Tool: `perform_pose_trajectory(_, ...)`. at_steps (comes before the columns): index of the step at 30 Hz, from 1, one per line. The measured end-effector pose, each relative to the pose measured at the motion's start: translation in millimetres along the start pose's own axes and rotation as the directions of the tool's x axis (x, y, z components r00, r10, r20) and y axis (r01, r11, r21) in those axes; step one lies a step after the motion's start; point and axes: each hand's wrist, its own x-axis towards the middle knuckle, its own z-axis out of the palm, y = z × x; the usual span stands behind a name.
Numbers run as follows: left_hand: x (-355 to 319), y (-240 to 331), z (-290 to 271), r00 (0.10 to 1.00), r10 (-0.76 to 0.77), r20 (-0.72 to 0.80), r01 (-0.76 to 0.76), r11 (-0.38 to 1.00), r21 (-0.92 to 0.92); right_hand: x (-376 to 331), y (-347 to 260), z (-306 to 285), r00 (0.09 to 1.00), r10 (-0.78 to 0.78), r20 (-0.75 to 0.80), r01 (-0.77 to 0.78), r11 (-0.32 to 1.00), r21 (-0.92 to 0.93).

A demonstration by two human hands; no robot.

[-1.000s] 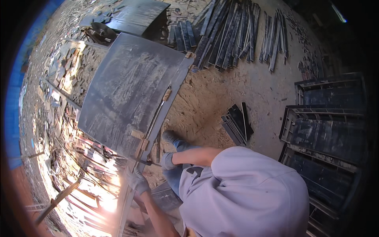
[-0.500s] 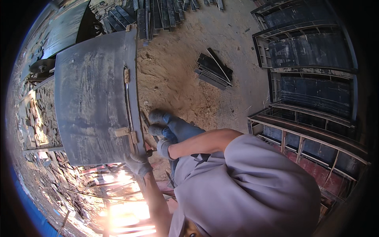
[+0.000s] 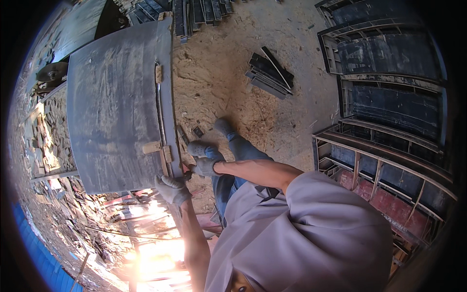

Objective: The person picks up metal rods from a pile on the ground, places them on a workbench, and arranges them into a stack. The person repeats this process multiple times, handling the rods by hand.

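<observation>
A large dark panel table [image 3: 114,112] stands on the left, its right edge lined by a long narrow strip [image 3: 168,97]. At the table's near right corner is my left hand [image 3: 172,190] in a grey glove. Its fingers are curled at the corner; what they grip is hidden. My right hand [image 3: 206,167], also gloved, is closed just right of that corner, beside a small dark piece I cannot make out. Small wooden blocks [image 3: 152,147] lie near the strip, just beyond my left hand.
A stack of dark boards [image 3: 270,75] lies on the dusty floor [image 3: 209,82]. Dark framed panels [image 3: 389,53] line the right side. Beyond the table are more dark planks [image 3: 204,12]. A round disc blade [image 3: 52,72] sits at its left; wood scraps [image 3: 63,214] cover the ground there.
The view has shifted slightly. One of my feet has stepped away from the table, to the right and forward. Both hands stay near the same table corner.
</observation>
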Motion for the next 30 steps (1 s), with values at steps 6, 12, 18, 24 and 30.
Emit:
perform_pose_trajectory(6,4.3,-14.6,2.4,0.998,0.005,-0.059,-0.003,0.999,0.036,-53.2,-26.7,-37.3,0.983,-0.15,0.104,0.141,0.986,0.092)
perform_pose_trajectory(12,0.7,-0.5,7.2,0.996,-0.059,-0.068,0.061,0.997,0.039,-42.1,-18.8,-46.1,0.927,-0.337,0.164,0.374,0.797,-0.475)
perform_pose_trajectory(18,-2.6,-8.3,8.6,0.992,-0.05,-0.114,0.047,0.999,-0.027,-59.8,-32.1,-62.2,0.892,-0.439,0.104,0.41,0.691,-0.596)
perform_pose_trajectory(24,11.1,-21.7,11.3,0.985,0.017,-0.173,0.001,0.995,0.101,-2.4,-23.1,-98.0,0.716,-0.384,0.583,0.572,0.801,-0.175)
perform_pose_trajectory(30,-3.8,-30.2,-0.9,0.983,-0.039,-0.18,0.055,0.995,0.084,-12.3,-82.3,-106.0,0.757,-0.064,0.65,0.511,0.678,-0.528)
